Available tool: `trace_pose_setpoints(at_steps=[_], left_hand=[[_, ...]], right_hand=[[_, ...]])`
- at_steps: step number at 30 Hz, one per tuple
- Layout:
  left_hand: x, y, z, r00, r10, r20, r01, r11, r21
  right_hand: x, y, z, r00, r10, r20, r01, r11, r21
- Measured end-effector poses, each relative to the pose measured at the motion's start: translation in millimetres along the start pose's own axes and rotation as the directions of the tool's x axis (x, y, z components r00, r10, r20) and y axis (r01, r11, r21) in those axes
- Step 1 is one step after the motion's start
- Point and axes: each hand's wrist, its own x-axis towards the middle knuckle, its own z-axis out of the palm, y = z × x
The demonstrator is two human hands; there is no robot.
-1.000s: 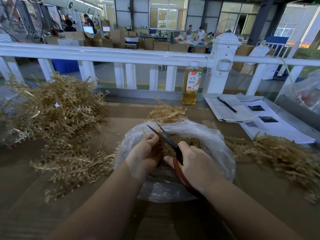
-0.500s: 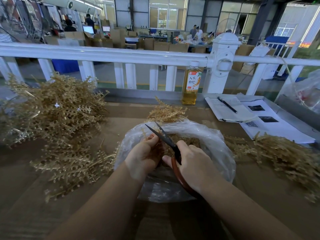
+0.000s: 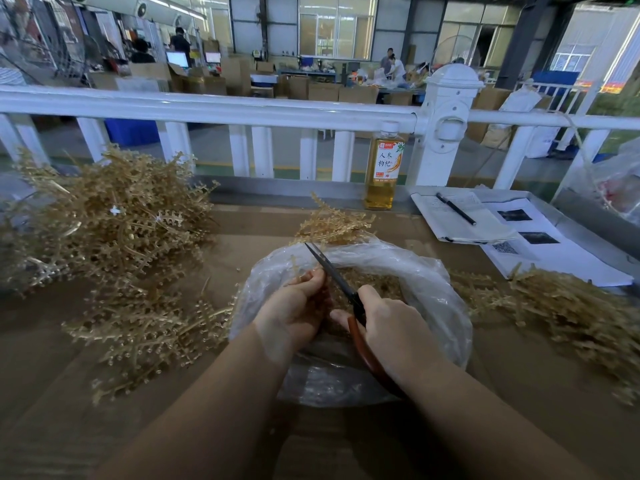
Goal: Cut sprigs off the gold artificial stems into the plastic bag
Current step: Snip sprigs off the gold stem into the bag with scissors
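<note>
Over the plastic bag (image 3: 433,289), left hand (image 3: 294,313) pinches a stem, right hand (image 3: 391,327) grips scissors (image 3: 332,271); cut sprigs (image 3: 377,285) inside, big uncut pile (image 3: 114,220) left of it.

The only readable text is on the label of the bottle (image 3: 382,171) standing against the white railing (image 3: 207,110), where large dark Chinese characters read 人参枸杞 under a small red logo too tiny to read, while the sheet (image 3: 547,247) right of the bottle bears a QR code.
</note>
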Motion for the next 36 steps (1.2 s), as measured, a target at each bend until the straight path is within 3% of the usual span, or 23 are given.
trace_pose_setpoints(at_steps=[15, 22, 25, 28, 29, 32, 34, 36], left_hand=[[7.4, -4.2, 1.6, 0.997, 0.032, -0.071, -0.026, 0.996, 0.085], [-3.4, 5.4, 3.5, 0.992, -0.03, 0.122, 0.009, 0.985, 0.17], [-9.5, 9.6, 3.9, 0.989, 0.083, 0.119, -0.13, 0.871, 0.475], [-12.2, 14.2, 1.4, 0.953, 0.255, 0.162, -0.28, 0.543, 0.792], [-9.5, 14.9, 0.5, 0.941, 0.288, 0.178, -0.31, 0.52, 0.796], [-5.8, 17.7, -1.8, 0.935, 0.339, 0.105, -0.327, 0.71, 0.624], [-6.0, 18.7, -3.8, 0.959, 0.277, 0.066, -0.277, 0.852, 0.445], [-5.5, 18.4, -7.6, 0.969, 0.243, 0.056, -0.248, 0.917, 0.312]], right_hand=[[-0.3, 6.4, -3.4, 0.999, 0.047, 0.011, -0.047, 0.999, 0.008], [-1.4, 4.2, -7.2, 0.993, 0.119, -0.021, -0.118, 0.991, 0.066], [-2.2, 5.7, -9.4, 0.99, 0.131, -0.046, -0.126, 0.986, 0.106], [-3.4, 4.3, -11.4, 0.989, 0.128, -0.076, -0.117, 0.984, 0.136], [-3.8, 3.2, -12.0, 0.988, 0.128, -0.083, -0.114, 0.981, 0.158], [-4.6, -0.9, -13.7, 0.988, 0.138, -0.071, -0.117, 0.962, 0.247], [-5.5, -2.4, -14.0, 0.988, 0.142, -0.055, -0.122, 0.954, 0.275], [-6.7, -3.3, -13.3, 0.99, 0.135, -0.031, -0.121, 0.952, 0.283]])
